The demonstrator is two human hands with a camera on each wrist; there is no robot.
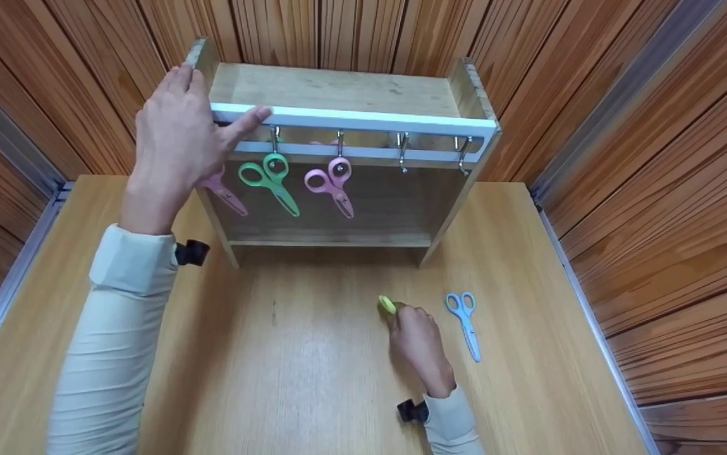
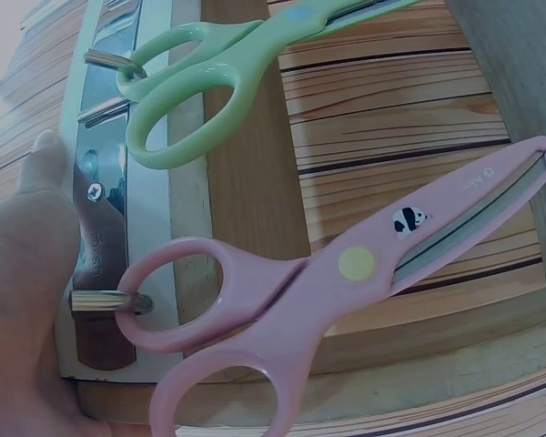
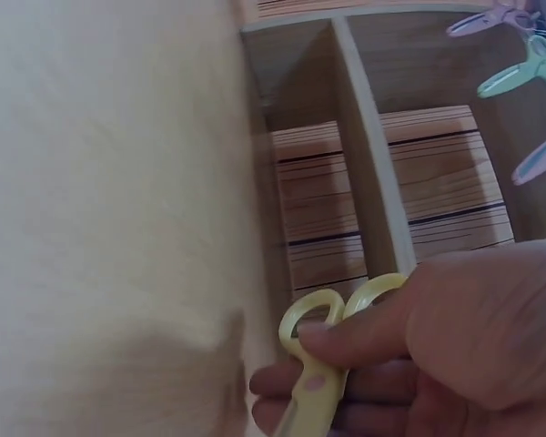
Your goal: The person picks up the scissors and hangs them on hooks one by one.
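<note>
My left hand [image 1: 177,129] rests on the upper left corner of a small wooden rack [image 1: 332,91], its thumb lying along the white hook rail [image 1: 376,119]. Beside that hand, pink scissors [image 2: 346,273] hang by one finger loop from a metal hook. Green scissors [image 1: 270,180] and another pair of pink scissors [image 1: 333,183] hang on the hooks further right. Low over the table, my right hand [image 1: 419,338] holds yellow scissors [image 3: 318,382] near the finger loops, thumb against one loop. The blades of the yellow scissors are cut off in the right wrist view.
Blue scissors [image 1: 464,322] lie on the wooden table [image 1: 313,379], right of my right hand. Two hooks [image 1: 404,151] at the rail's right side carry nothing. Wood-patterned walls [image 1: 673,208] with metal edges enclose the table at the back and sides.
</note>
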